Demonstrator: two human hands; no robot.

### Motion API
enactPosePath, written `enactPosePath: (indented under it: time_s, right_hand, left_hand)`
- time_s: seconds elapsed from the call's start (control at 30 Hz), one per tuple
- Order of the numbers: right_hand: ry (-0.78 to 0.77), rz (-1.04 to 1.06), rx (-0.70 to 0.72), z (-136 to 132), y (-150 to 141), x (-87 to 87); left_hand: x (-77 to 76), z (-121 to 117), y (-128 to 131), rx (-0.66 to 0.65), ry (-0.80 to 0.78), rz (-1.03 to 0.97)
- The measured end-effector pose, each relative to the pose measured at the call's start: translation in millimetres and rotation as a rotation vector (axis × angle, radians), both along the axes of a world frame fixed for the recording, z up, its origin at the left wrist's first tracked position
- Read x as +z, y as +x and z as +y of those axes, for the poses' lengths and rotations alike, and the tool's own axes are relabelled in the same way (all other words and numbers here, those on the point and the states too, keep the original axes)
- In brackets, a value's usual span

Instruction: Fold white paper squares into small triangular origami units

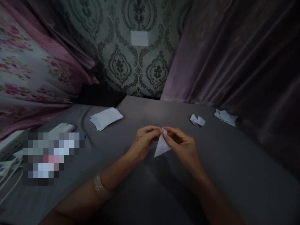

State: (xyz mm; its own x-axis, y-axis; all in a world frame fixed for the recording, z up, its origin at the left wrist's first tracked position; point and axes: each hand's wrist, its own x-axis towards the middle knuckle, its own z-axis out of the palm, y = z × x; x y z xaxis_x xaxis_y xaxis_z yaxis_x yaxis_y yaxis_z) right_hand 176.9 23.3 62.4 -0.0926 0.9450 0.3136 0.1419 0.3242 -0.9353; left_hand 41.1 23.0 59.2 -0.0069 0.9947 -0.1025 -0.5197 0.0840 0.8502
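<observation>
Between my hands is a folded piece of white paper (161, 146), pointed at its lower left and held above the grey surface. My left hand (144, 140) pinches its upper end from the left with thumb and fingers. From the right, my right hand (181, 143) grips the same upper part, its thumb lying across the paper. The two hands almost meet at the top, where the fingertips partly hide the folds. Beyond my right hand sits a small folded white paper piece (197, 120) with two raised ends.
A stack of white paper sheets (106, 118) lies to the left. Crumpled white paper (226, 117) rests at the far right. White cables (10, 184) and a power strip (11, 143) are at the left edge, near a blurred-out patch. Curtains (222, 56) hang on both sides.
</observation>
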Motion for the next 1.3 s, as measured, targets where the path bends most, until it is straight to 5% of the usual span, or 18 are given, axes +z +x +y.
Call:
enactPosePath:
  time_s: [0.3,0.83,0.97,1.13,1.3]
  right_hand:
    - [0.348,-0.276,0.005,-8.9,0.9,10.5]
    - [0.648,-0.988,-0.115,-11.0,10.5,4.2]
    - [0.537,-0.878,-0.032,-12.0,11.5,8.8]
    - [0.222,-0.359,0.095,-3.8,17.8,15.9]
    - [-0.17,-0.015,-0.014,4.6,16.8,14.1]
  left_hand:
    - [3.6,-0.3,-2.5,0.006,0.014,-0.014]
    - [-3.4,6.5,-7.3,-0.121,0.05,-0.026]
    - [-9.4,11.9,-7.1,-0.166,0.006,-0.058]
    - [-11.4,11.1,-5.7,-0.221,0.024,-0.024]
    - [-6.9,5.7,-2.6,-0.142,0.063,0.004]
